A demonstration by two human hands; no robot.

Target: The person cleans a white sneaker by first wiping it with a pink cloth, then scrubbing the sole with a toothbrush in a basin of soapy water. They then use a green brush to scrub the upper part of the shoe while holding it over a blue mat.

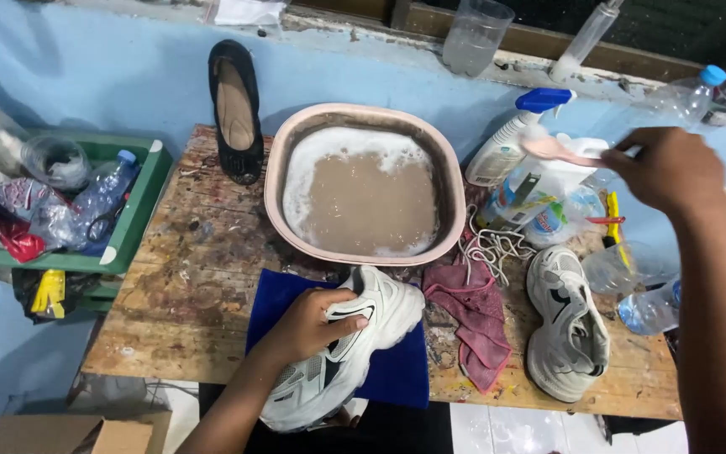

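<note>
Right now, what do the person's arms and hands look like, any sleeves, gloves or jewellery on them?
Both arms are bare as far as the picture shows: no sleeves, no gloves. The left hand and the right hand show no rings, and neither wrist carries a watch or bracelet. The fingernails look short and unpainted. The right hand is a little blurred, so small details on it cannot be told.

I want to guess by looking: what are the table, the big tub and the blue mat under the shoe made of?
The table looks like bare wood: grain lines and paint stains show. The tub of soapy brown water looks like smooth pinkish plastic, with a rounded, even rim. The blue mat under the white sneaker looks like soft cloth or foam; its surface is matt, so I cannot tell which.
</note>
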